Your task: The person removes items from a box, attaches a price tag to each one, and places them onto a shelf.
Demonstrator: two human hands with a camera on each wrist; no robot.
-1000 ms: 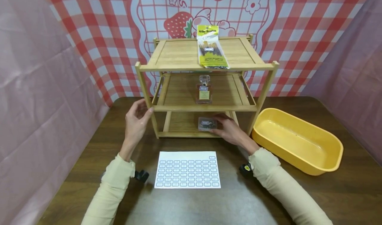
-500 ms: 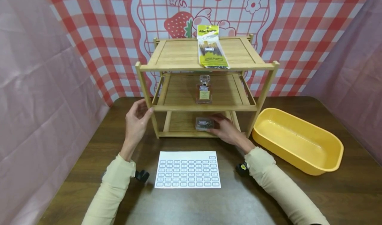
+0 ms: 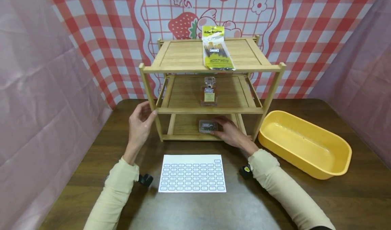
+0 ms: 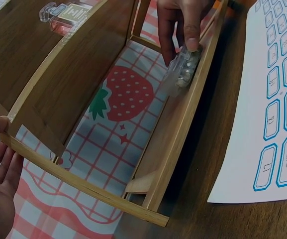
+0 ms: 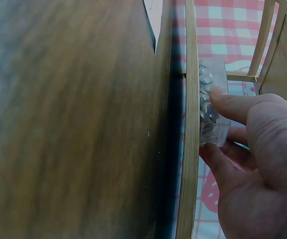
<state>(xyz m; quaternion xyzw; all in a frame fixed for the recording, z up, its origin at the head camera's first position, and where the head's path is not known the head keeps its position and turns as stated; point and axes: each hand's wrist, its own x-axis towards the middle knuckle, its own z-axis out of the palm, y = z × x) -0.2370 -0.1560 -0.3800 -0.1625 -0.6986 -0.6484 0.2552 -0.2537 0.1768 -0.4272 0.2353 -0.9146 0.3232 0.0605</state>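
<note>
My right hand (image 3: 230, 132) grips a small clear plastic box (image 3: 208, 126) by its right end, low over the front of the rack's bottom shelf. Silvery round pieces, like thumbtacks, show through the box (image 5: 213, 102) in the right wrist view, with the thumb on its side. Whether it touches the shelf, I cannot tell. My left hand (image 3: 140, 125) holds the front left post of the wooden rack (image 3: 210, 110), thumb on one side and fingers on the other. A perfume bottle (image 3: 209, 91) stands on the middle shelf, and a pack of artist brushes (image 3: 217, 48) lies on top.
A yellow plastic tub (image 3: 305, 145) sits right of the rack. Before the rack lies a white sheet of numbered labels (image 3: 192, 173) on the dark wooden table (image 3: 195, 209). A red checked cloth (image 3: 107, 36) hangs behind.
My right hand has slid a little to the left with the clear box along the bottom shelf, the arm following. The left hand stays on the post.
</note>
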